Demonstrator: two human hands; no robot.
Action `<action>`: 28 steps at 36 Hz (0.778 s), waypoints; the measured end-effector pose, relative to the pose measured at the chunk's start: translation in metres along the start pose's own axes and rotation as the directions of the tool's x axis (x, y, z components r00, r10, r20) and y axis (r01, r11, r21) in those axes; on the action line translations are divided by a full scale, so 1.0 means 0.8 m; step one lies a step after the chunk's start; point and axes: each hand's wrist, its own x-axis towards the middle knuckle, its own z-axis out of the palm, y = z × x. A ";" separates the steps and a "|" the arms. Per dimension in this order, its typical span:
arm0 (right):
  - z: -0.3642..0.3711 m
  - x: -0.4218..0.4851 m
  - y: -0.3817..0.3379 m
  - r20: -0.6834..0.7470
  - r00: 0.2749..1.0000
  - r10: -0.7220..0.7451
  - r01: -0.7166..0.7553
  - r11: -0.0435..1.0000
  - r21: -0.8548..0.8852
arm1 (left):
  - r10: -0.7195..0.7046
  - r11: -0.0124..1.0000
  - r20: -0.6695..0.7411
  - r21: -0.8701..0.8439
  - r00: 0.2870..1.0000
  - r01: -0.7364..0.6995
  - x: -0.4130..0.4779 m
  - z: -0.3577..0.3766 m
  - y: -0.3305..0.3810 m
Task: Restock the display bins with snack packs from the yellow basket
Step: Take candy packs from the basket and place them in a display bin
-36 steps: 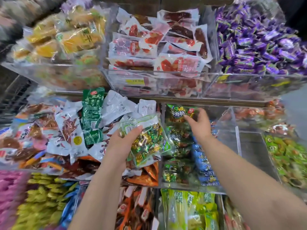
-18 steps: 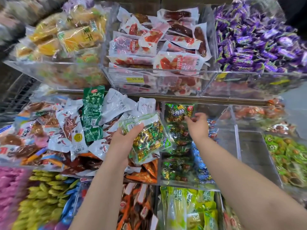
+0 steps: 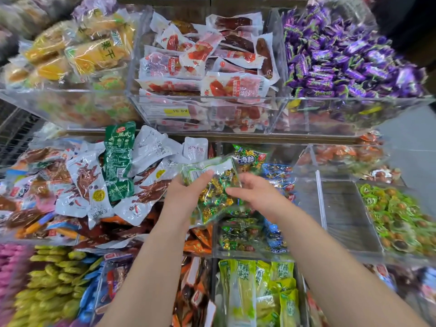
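One clear plastic pack of green-and-gold wrapped snacks (image 3: 215, 193) sits at frame centre, above the clear acrylic bin of green and blue packs (image 3: 250, 234). The left hand (image 3: 186, 197), at nine o'clock of it, has its grip clamped on the pack; the right hand (image 3: 253, 193), at three o'clock, touches it with fingers apart. One yellow price tag (image 3: 177, 111) at twelve o'clock reads "19.8" mirrored.

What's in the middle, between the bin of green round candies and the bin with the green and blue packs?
In the head view, an acrylic compartment sits between the green candy bin and the green-and-blue pack bin; no snacks show inside.
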 end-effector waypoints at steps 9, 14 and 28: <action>-0.060 -0.025 0.026 -0.497 0.854 -0.155 0.266 0.951 0.161 | -0.054 0.998 -0.083 -0.042 0.995 0.051 0.012 -0.008 -0.018; -0.048 -0.016 0.034 -0.531 0.559 -0.637 0.406 0.769 -0.494 | -0.022 0.995 -0.129 -0.100 0.991 0.009 0.009 -0.014 -0.021; -0.012 0.057 0.064 -0.581 0.808 -0.101 -0.003 0.984 -0.176 | -0.027 0.993 -0.142 -0.120 0.990 0.010 0.000 -0.041 -0.026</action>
